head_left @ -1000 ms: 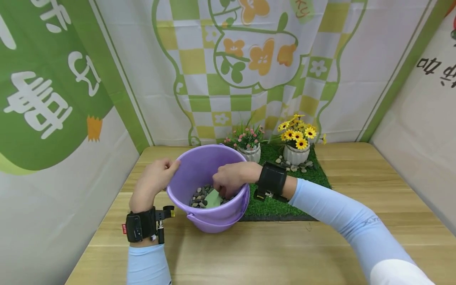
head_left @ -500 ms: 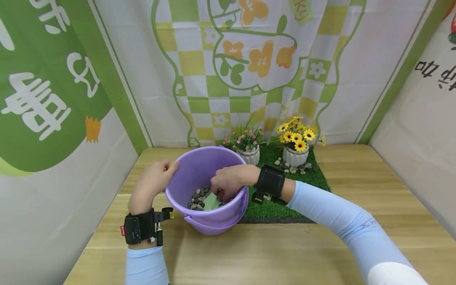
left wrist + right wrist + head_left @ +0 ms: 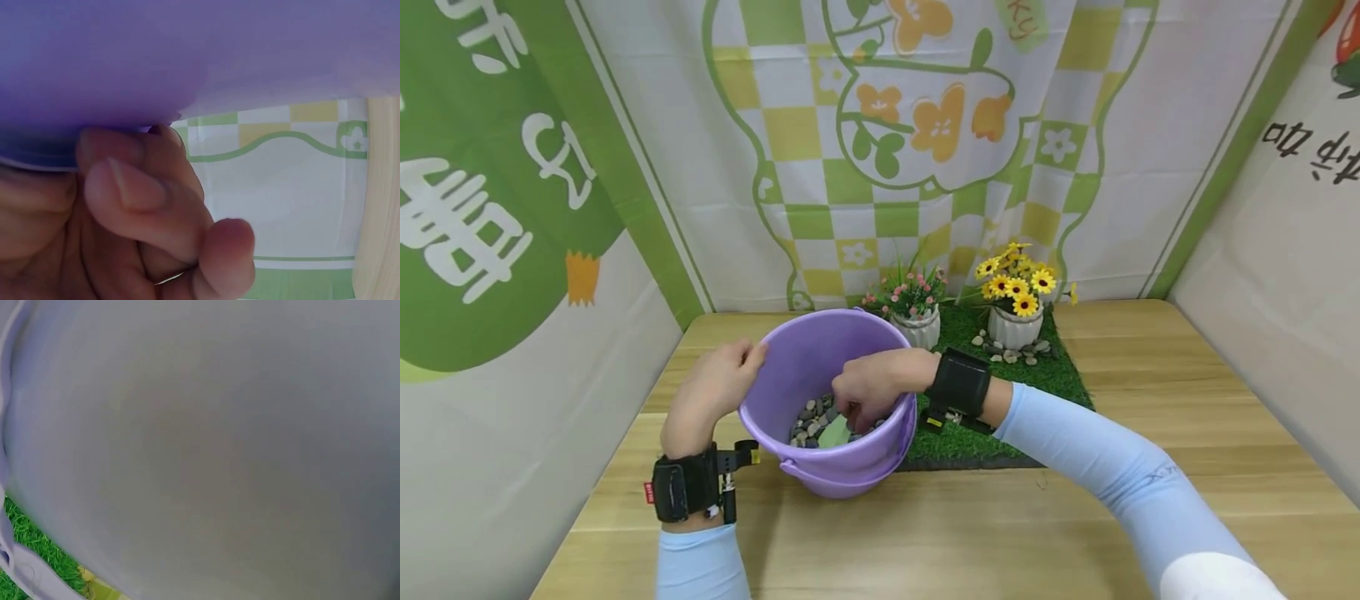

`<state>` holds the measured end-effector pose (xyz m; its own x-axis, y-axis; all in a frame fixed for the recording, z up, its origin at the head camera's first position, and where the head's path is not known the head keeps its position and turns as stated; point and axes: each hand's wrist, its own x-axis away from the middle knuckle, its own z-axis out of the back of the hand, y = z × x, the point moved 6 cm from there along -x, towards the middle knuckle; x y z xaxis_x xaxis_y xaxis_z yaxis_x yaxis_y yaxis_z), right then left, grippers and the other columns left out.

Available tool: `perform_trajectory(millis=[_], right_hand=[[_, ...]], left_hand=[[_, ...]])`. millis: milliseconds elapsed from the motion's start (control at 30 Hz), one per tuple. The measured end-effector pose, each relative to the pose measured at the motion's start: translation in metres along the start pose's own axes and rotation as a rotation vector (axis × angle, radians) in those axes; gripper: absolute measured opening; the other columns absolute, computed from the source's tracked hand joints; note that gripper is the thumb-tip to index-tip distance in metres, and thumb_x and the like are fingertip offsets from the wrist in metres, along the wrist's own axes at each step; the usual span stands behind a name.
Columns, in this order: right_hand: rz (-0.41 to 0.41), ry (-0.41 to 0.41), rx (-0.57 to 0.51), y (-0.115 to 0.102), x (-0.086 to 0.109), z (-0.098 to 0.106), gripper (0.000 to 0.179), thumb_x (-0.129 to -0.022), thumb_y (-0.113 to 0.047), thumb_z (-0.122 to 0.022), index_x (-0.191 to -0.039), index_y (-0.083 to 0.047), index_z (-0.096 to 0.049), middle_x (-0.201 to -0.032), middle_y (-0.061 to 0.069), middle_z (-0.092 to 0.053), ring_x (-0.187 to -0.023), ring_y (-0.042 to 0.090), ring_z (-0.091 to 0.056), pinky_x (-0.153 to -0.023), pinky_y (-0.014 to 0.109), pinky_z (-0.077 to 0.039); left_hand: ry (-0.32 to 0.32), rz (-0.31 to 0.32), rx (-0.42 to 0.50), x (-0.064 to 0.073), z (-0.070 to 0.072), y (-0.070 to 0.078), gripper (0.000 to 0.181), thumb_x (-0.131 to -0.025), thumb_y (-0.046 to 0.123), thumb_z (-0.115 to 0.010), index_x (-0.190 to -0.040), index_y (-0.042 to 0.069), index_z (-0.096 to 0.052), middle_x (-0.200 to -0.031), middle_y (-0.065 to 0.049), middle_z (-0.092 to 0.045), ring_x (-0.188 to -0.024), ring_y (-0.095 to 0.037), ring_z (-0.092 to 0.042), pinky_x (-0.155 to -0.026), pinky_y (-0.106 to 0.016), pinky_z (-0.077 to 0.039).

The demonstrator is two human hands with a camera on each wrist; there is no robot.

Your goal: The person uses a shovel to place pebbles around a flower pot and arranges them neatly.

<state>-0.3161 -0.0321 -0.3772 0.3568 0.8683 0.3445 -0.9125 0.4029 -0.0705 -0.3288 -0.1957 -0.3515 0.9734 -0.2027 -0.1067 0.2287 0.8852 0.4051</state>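
Observation:
A purple bucket (image 3: 805, 346) stands on the table, slightly tilted toward me, with grey and white pebbles (image 3: 808, 423) in its bottom. At its left rim my left hand (image 3: 711, 387) grips the edge, thumb on top; in the left wrist view the curled fingers (image 3: 134, 187) lie against the bucket wall (image 3: 250, 56). My right hand (image 3: 876, 382) reaches over the right rim into the bucket and holds a light green shovel (image 3: 835, 432) by its upper end. The shovel's blade touches the pebbles; its handle is hidden by the hand. Only the bucket wall fills most of the right wrist view.
Behind the bucket lies a green turf mat (image 3: 977, 433) bearing two white pots, one with pink flowers (image 3: 916, 293), one with yellow flowers (image 3: 1018, 283). Loose stones (image 3: 1011, 354) ring the yellow-flowered pot. The bucket's handle (image 3: 904, 450) hangs at its right side. Printed cloth walls enclose the wooden table (image 3: 925, 533).
The whole view has shifted slightly. The shovel has moved a little left and toward the bucket's near wall among the pebbles, with the right hand following. The left hand keeps its grip on the rim.

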Motion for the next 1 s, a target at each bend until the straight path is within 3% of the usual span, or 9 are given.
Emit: perform_trajectory(millis=[267, 633, 1000], right_hand=[[0.058, 0.166, -0.112, 0.001, 0.006, 0.011, 0.008, -0.082, -0.022, -0.072, -0.086, -0.016, -0.073, -0.08, -0.015, -0.064, -0.07, -0.002, -0.058, -0.067, 0.015, -0.045], [0.079, 0.216, -0.17, 0.001, 0.008, 0.012, 0.016, -0.082, -0.022, -0.072, -0.095, -0.012, -0.074, -0.087, -0.012, -0.068, -0.074, -0.004, -0.059, -0.071, 0.014, -0.045], [0.034, 0.255, -0.209, 0.004, 0.016, 0.016, 0.02, -0.084, -0.027, -0.072, -0.098, -0.012, -0.071, -0.086, -0.012, -0.066, -0.071, -0.002, -0.059, -0.067, 0.015, -0.045]], left_hand=[[-0.008, 0.006, 0.009, 0.001, 0.002, 0.002, 0.047, -0.103, 0.04, -0.029, -0.104, 0.002, -0.057, -0.086, -0.012, -0.06, -0.08, -0.027, -0.057, -0.062, -0.037, -0.043], [-0.017, 0.033, 0.02, 0.003, -0.002, -0.002, 0.05, -0.103, 0.042, -0.03, -0.112, 0.002, -0.058, -0.092, -0.013, -0.062, -0.084, -0.027, -0.058, -0.065, -0.039, -0.044], [-0.03, 0.024, 0.06, 0.004, -0.001, 0.0, 0.052, -0.103, 0.042, -0.029, -0.118, 0.0, -0.057, -0.095, -0.014, -0.064, -0.086, -0.028, -0.06, -0.069, -0.041, -0.046]])
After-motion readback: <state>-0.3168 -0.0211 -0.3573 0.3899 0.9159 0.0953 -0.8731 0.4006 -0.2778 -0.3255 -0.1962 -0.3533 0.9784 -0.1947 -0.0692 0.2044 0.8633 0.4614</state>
